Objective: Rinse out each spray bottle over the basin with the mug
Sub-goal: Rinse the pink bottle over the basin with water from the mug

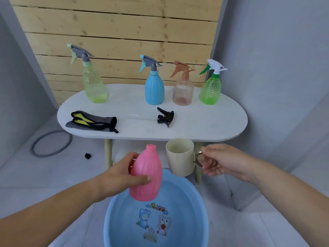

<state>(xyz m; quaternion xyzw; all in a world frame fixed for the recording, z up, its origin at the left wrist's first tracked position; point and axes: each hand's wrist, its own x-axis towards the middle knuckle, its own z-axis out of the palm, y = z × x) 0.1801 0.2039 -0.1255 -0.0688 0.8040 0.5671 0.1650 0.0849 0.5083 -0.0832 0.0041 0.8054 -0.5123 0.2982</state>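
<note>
My left hand (122,173) grips a pink bottle (147,172) with no spray head, held nearly upright over the blue basin (114,211) on the floor. My right hand (219,159) holds a cream mug (180,157) by its handle, upright, just right of the bottle's neck. A black spray head (164,117) with its tube lies on the white table (204,122). Behind it stand a yellow-green bottle (93,86), a blue bottle (154,88), a clear peach bottle (183,91) and a green bottle (211,90), each with its spray head on.
A grey and yellow cloth (92,121) lies on the table's left side. A grey ring (51,143) and a small black cap (87,155) are on the floor to the left. The basin holds water over a cartoon print. Wooden slats stand behind the table.
</note>
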